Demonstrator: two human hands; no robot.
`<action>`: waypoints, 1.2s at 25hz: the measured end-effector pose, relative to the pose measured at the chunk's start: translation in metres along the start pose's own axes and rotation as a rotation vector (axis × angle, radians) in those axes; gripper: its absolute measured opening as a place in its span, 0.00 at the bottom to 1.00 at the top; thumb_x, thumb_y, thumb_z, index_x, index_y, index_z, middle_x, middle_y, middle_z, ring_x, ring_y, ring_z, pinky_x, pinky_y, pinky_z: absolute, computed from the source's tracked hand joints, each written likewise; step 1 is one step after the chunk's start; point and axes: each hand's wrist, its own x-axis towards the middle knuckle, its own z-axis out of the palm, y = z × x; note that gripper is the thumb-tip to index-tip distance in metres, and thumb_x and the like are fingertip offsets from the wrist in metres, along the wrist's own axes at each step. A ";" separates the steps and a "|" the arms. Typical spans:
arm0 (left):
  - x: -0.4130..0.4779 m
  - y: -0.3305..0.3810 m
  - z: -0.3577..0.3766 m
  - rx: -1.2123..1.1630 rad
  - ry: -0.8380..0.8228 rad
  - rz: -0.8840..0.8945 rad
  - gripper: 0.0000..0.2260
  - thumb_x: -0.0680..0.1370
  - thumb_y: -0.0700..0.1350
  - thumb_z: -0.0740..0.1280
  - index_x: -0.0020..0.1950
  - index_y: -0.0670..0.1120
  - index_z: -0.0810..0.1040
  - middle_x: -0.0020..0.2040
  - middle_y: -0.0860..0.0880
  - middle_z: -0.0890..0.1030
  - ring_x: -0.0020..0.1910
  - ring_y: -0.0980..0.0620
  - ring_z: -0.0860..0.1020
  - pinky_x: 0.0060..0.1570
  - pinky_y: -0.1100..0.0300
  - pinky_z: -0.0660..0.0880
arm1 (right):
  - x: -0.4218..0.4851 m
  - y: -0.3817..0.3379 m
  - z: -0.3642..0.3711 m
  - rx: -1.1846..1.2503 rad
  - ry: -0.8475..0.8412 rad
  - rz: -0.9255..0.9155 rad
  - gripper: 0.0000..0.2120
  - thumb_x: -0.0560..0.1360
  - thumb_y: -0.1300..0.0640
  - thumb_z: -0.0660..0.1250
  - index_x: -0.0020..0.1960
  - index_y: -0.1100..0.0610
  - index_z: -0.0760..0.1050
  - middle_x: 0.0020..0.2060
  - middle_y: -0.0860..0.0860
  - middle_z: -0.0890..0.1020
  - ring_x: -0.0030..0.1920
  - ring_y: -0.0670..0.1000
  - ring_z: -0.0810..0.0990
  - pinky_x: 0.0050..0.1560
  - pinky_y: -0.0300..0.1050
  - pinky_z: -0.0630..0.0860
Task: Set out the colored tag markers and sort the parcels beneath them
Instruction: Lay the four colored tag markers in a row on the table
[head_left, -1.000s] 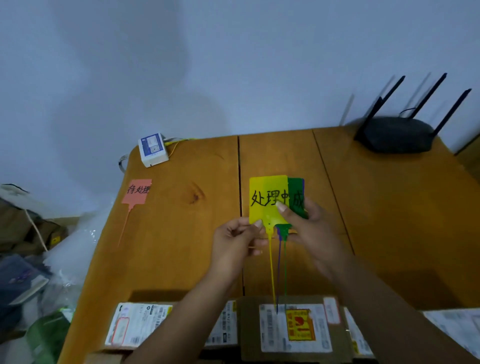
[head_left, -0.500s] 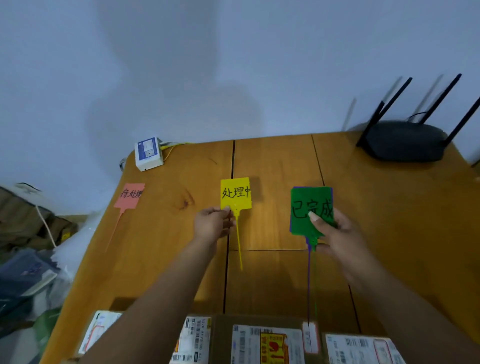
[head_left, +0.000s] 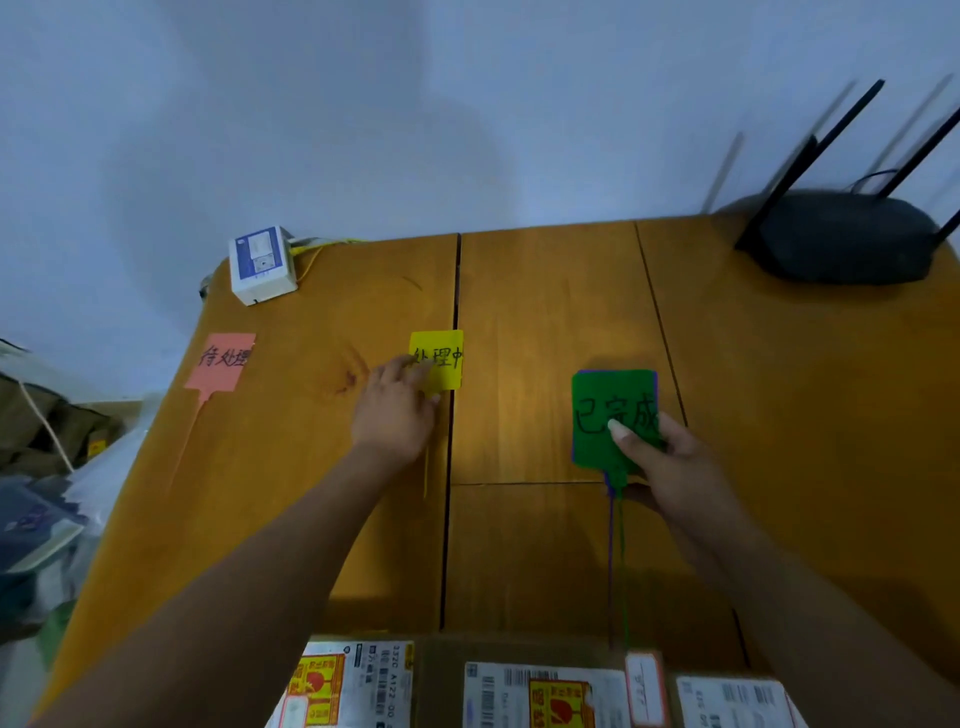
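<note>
A pink tag marker (head_left: 221, 362) lies flat near the wooden table's left edge. The yellow tag marker (head_left: 441, 356) lies flat at the table's middle, and my left hand (head_left: 397, 410) rests palm down on its lower left part, fingers spread over it. My right hand (head_left: 662, 460) pinches a green tag marker (head_left: 613, 410) with a purple tag stacked behind it, just above the table right of centre. Their thin tails hang toward me. Several labelled parcels (head_left: 540, 691) line the near edge.
A white small box (head_left: 261, 263) with yellow cable sits at the table's (head_left: 545, 291) back left corner. A black router (head_left: 844, 236) with antennas stands at the back right. Bags and clutter (head_left: 47, 499) lie on the floor to the left.
The yellow tag went from my pinch down onto the table, moved farther back, and my left hand now lies flat on it. My right hand kept the green and purple tags, nearly still.
</note>
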 end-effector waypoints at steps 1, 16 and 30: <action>-0.002 -0.001 0.008 0.070 -0.043 0.068 0.23 0.82 0.50 0.64 0.78 0.52 0.70 0.77 0.47 0.70 0.76 0.42 0.67 0.71 0.46 0.69 | 0.003 -0.001 0.004 -0.013 -0.004 -0.008 0.13 0.82 0.53 0.68 0.66 0.50 0.78 0.57 0.52 0.85 0.56 0.56 0.85 0.46 0.53 0.85; -0.106 0.190 -0.046 -1.339 -0.262 -0.228 0.04 0.77 0.40 0.75 0.50 0.44 0.82 0.41 0.46 0.85 0.34 0.57 0.84 0.37 0.60 0.80 | -0.035 -0.042 -0.022 0.112 0.082 -0.141 0.11 0.78 0.54 0.73 0.60 0.53 0.82 0.52 0.50 0.89 0.52 0.52 0.88 0.41 0.46 0.84; -0.026 0.290 0.045 -1.137 -0.084 -0.585 0.08 0.80 0.40 0.72 0.56 0.42 0.76 0.55 0.40 0.86 0.37 0.48 0.84 0.35 0.60 0.81 | -0.037 -0.024 -0.210 0.208 0.164 -0.093 0.09 0.81 0.59 0.67 0.60 0.55 0.81 0.47 0.53 0.86 0.38 0.46 0.85 0.31 0.40 0.81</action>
